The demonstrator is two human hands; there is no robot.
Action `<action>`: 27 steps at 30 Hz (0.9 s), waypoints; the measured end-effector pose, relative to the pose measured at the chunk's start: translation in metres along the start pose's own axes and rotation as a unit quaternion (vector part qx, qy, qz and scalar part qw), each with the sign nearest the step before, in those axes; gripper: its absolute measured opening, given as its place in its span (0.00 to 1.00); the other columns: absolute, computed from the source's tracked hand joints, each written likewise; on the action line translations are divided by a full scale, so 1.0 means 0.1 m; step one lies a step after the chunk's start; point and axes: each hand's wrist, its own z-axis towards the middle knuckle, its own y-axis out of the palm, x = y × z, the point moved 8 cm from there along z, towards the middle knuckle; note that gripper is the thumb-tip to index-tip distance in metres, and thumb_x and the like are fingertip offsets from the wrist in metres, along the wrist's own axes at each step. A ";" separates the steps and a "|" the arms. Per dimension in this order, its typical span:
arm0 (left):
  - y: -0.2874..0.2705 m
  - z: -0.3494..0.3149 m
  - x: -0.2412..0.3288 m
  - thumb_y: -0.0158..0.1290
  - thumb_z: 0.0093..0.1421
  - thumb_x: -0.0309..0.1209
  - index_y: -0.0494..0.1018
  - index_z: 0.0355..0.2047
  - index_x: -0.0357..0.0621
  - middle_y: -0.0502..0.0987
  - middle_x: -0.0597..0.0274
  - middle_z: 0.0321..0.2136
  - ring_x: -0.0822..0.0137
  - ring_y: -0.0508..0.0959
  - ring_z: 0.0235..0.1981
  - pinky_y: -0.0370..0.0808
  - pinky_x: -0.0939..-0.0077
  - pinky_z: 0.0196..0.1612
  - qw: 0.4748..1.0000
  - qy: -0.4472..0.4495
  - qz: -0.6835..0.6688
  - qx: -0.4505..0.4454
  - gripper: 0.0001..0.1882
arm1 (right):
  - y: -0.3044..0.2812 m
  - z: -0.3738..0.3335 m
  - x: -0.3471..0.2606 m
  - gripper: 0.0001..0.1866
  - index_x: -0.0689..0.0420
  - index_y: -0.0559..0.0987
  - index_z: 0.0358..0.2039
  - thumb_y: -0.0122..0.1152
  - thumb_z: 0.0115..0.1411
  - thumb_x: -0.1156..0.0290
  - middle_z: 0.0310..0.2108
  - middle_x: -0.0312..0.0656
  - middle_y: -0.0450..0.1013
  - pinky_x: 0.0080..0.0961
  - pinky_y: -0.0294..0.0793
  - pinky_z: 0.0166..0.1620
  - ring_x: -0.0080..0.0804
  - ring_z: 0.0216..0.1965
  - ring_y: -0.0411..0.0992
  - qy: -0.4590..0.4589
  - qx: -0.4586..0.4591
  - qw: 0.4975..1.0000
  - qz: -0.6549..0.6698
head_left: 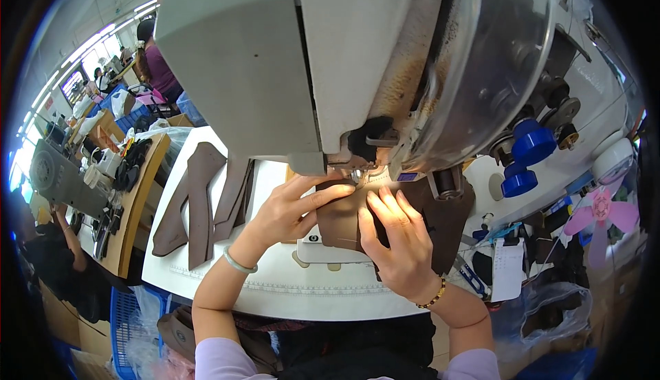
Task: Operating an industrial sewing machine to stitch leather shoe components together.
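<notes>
A brown leather-like piece (335, 226) lies under the needle area of a large sewing machine (237, 70). My left hand (292, 208) reaches in from the left, its fingers stretched along the piece's edge by the presser foot (357, 176). Flat on the same piece, to the right of the foot, rests my right hand (399, 242), fingertips pointing at the stitching spot. Neither hand appears to grip anything. More brown material (447, 225) spreads out to the right of my right hand. The needle tip is hard to make out.
Several brown strips (201, 204) lie left on the white table (275, 301). Blue knobs (533, 140), a pink fan (600, 208) and a white paper pad (508, 270) are at right. A blue crate (127, 325) stands lower left. Other people work at left.
</notes>
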 end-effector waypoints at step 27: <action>0.02 0.00 -0.08 0.58 0.46 0.18 0.75 0.50 0.49 0.75 0.56 0.49 0.54 0.76 0.48 0.75 0.64 0.51 0.999 -0.031 -0.043 0.000 0.28 | 0.08 0.02 0.04 0.10 0.61 0.76 0.40 0.55 0.56 0.77 0.46 0.53 0.72 0.34 0.72 0.46 0.44 0.51 0.72 -0.006 0.003 0.999 -0.041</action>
